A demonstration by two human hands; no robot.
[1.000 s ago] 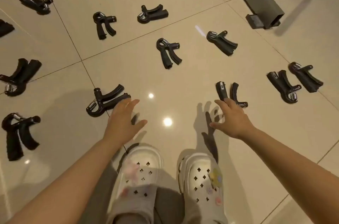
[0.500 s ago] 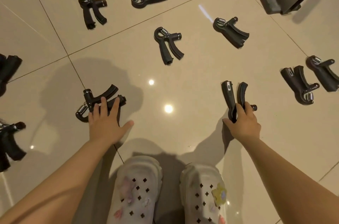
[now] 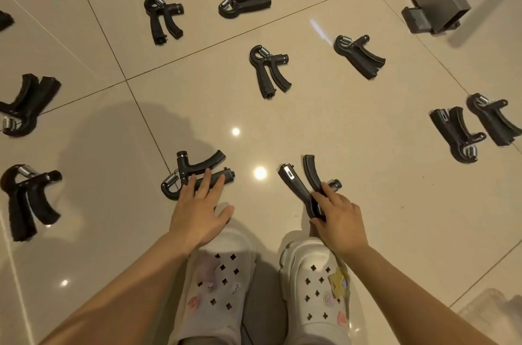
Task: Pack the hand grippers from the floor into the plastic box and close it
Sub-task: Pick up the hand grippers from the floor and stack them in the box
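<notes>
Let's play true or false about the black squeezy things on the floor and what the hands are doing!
1. The right hand pinches a hand gripper. True.
2. The left hand holds its gripper high in the air. False: its straight fingers rest on a gripper on the floor.
3. The person wears white clogs. True.
4. The floor is green carpet. False: it is shiny beige tile.
5. All grippers are packed away. False: many still lie on the tiles, like one ahead.
</notes>
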